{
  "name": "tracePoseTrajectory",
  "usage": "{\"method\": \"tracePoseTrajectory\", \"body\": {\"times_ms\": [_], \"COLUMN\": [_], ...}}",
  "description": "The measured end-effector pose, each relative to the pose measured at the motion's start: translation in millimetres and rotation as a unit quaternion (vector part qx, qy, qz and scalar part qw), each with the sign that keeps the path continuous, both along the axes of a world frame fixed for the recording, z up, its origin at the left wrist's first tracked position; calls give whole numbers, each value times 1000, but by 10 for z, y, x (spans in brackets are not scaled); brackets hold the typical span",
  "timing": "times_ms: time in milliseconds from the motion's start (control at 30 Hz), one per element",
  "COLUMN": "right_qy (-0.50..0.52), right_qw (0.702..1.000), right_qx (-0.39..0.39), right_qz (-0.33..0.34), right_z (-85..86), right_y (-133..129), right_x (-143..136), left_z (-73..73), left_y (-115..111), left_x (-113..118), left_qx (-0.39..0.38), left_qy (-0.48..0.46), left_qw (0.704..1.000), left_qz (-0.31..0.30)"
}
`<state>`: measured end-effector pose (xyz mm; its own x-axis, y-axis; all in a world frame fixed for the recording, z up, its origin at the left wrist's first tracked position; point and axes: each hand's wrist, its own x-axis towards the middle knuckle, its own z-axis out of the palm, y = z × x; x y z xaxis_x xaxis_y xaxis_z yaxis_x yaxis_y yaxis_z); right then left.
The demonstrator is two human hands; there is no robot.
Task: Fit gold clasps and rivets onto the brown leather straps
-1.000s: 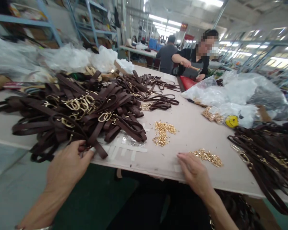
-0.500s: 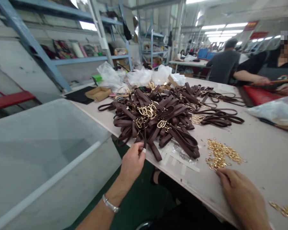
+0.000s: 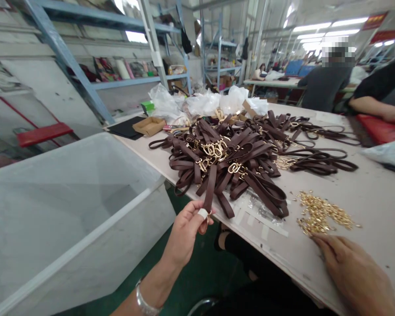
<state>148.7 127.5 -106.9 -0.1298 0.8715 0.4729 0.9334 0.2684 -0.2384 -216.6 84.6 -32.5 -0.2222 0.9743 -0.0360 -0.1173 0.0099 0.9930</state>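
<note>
My left hand [image 3: 187, 226], with a white wrap on its thumb, pinches the end of a dark brown leather strap [image 3: 210, 186] just past the table's edge. A bit of gold hardware shows at the fingers. The strap runs up into a big heap of brown straps [image 3: 243, 149] fitted with gold clasps [image 3: 215, 149]. On the right, my right hand [image 3: 355, 267] rests at the near side of a scatter of small gold metal pieces [image 3: 324, 213]. Its fingertips are bunched together against them; whether a piece is between them is hidden.
A large translucent bin [image 3: 69, 210] stands left of the table [image 3: 345, 188]. Clear plastic bags [image 3: 204, 103] and a small cardboard tray [image 3: 149, 126] sit behind the heap. A co-worker's arm [image 3: 380, 109] rests near red material [image 3: 382, 128] at the far right.
My left hand has drawn the strap end toward me, turning so the thumb and gold hardware show. My right hand stays at the gold pieces. The view has swung slightly left.
</note>
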Motion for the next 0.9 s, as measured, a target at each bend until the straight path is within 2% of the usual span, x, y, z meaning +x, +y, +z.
{"method": "tracePoseTrajectory", "body": {"times_ms": [67, 133, 233, 333, 433, 533, 600, 700, 900], "right_qy": [-25, -6, 133, 328, 475, 572, 605, 617, 600], "right_qw": [999, 997, 980, 925, 862, 795, 763, 746, 752], "right_qx": [-39, -68, -111, -146, -165, -203, -228, -251, -272], "right_qz": [-11, -43, -103, -123, -64, -10, 7, 10, -23], "right_z": [41, 93, 194, 316, 396, 399, 377, 352, 362], "right_y": [1, -26, -158, -413, -698, -885, -934, -937, -920], "right_x": [-25, -46, -87, -209, -430, -655, -750, -802, -808], "left_z": [60, 110, 128, 61, -50, -126, -141, -136, -166], "left_y": [-72, -142, -215, -223, -191, -177, -188, -219, -251], "left_x": [81, 207, 476, 796, 1063, 1210, 1249, 1262, 1261], "left_qx": [-2, -17, -53, -88, -102, -91, -77, -60, -43], "left_qy": [-21, -40, -72, -107, -131, -126, -105, -71, -32], "left_qw": [999, 997, 984, 965, 950, 944, 947, 951, 953], "left_qz": [-27, -71, -155, -223, -264, -290, -293, -296, -298]}}
